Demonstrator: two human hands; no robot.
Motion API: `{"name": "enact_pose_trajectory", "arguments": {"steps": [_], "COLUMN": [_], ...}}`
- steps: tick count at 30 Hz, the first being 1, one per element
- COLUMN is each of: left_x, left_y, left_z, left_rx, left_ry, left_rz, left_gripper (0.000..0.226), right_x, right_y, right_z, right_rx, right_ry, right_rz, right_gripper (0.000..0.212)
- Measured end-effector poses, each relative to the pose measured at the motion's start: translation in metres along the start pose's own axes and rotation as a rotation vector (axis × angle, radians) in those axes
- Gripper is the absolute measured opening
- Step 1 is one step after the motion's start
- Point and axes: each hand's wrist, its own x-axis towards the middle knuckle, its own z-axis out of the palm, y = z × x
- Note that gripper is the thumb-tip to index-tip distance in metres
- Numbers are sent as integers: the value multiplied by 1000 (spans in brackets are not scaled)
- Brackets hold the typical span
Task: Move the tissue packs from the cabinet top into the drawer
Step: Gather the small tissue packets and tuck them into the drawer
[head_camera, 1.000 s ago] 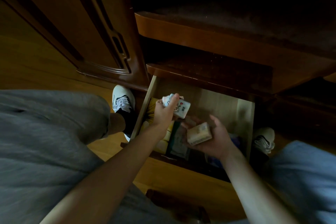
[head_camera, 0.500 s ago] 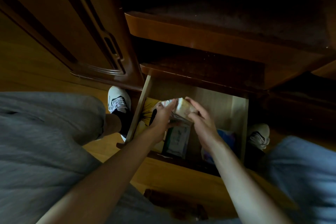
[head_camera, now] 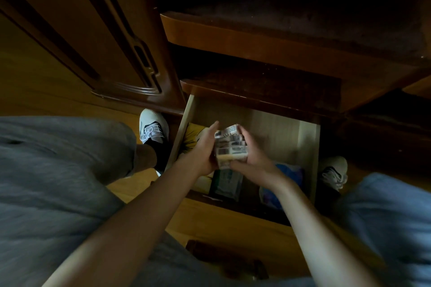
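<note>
So, both hands squeezing a small stack of tissue packs [head_camera: 231, 147] together over the open drawer [head_camera: 305, 147]: left hand [head_camera: 201, 149] cupping the left side, right hand [head_camera: 250, 157] wrapped round the right and near edge. Probably bunched like that to drop in as one lot. Stack not down yet, hovering above a dark pack [head_camera: 227, 183] and a blue bag [head_camera: 288, 173] at the near end. Bare wood further back looks like the landing spot.

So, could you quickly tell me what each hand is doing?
Left hand: holding the stack of tissue packs.
Right hand: holding the same stack.
</note>
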Motion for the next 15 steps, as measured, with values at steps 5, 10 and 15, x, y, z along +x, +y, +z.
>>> {"name": "enact_pose_trajectory", "arguments": {"steps": [5, 10, 15], "left_x": [-3, -3, 1], "left_y": [-10, -9, -9], "left_z": [2, 3, 0], "left_rx": [63, 57, 17], "left_ry": [-6, -50, -46], "left_rz": [25, 87, 104], "left_gripper": [60, 60, 59], "right_x": [-2, -1, 6], "right_y": [-5, -7, 4], "right_z": [9, 10, 0], "right_rx": [-184, -80, -31], "right_ry": [88, 87, 44], "right_rz": [-58, -34, -11], "right_gripper": [120, 124, 126]}}
